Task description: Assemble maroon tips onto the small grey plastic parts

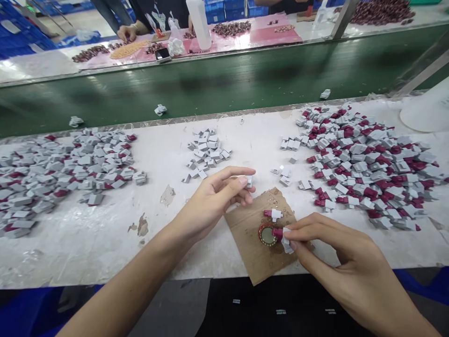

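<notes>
A long green conveyor belt [224, 86] is lining a scuffed white table's [105, 248] far edge, blue plastic crates [233, 10] standing beyond. Brown cardboard [247, 236] is reaching the near edge. Over it, the right hand [342, 250] is gripping a blocky grey-and-maroon plastic part [286, 245], its maroon end over a red-rimmed round metal cap [267, 236]; the left hand [215, 196] is pinching a small pale-grey plastic piece [249, 181].

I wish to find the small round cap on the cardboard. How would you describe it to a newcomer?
On the white table, look for the brown cardboard near the right hand. The round cap lies on it, left of that hand. Its red crimped rim and circular shape distinguish it from the angular grey-and-maroon part just beyond it.
</notes>
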Demonstrator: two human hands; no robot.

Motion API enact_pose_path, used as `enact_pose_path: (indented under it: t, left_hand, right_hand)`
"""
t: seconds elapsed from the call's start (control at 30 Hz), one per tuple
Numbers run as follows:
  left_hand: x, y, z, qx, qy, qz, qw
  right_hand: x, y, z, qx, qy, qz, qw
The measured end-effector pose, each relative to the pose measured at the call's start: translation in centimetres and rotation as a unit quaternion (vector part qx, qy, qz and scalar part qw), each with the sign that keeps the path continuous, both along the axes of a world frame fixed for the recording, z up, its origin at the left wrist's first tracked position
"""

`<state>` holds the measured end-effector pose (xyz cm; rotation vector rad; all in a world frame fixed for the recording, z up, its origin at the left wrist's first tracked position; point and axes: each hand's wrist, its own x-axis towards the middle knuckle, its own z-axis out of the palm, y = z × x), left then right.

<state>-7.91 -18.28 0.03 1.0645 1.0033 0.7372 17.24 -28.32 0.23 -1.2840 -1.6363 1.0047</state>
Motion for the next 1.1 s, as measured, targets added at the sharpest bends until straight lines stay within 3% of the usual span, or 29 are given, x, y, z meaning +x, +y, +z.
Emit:
enact_pose_path:
  t: [0.13, 0.3, 0.43, 0.57, 0.67, 0.77, 0.9, 1.1]
  left_hand:
    - [0.0, 0.0, -0.1, 0.062, 0.070, -0.030, 0.995]
    - [0.5, -0.2, 0.0, 0.161, 0.153, 0.011, 0.975]
    - [0.8, -0.1, 0.2, 0.136, 0.114, -0.002, 0.984]
    - [1.3, 0.1, 0.6, 0.170, 0.094, 0.019, 0.981]
    - [2.2, 0.2, 1.2, 0.134, 0.046, 0.015, 0.990]
    - [3.3, 0.2, 1.7, 0.087, -0.013, -0.004, 0.996]
    - [4.3, 0.3, 1.8, 0.069, -0.061, -0.034, 0.995]
    - [4.4, 0.2, 1.5, 0.071, -0.049, -0.054, 0.995]
  right_hand:
    - [0.0, 0.0, -0.1, -0.003, -0.001, 0.008, 1.000]
    - [-0.4, 0.2, 0.1, 0.028, -0.014, 0.031, 0.999]
    - [-0.6, 0.3, 0.5, 0.028, -0.018, 0.044, 0.998]
    - [0.0, 0.7, 0.7, -0.007, 0.020, -0.013, 1.000]
    - [0.5, 1.8, 0.4, -0.028, 0.123, -0.076, 0.989]
    - [0.6, 3.3, -0.2, -0.042, 0.256, -0.118, 0.959]
    - [0.2, 4.5, -0.9, -0.087, 0.350, -0.112, 0.926]
    - [0.0, 4.6, -1.2, -0.110, 0.355, -0.113, 0.921]
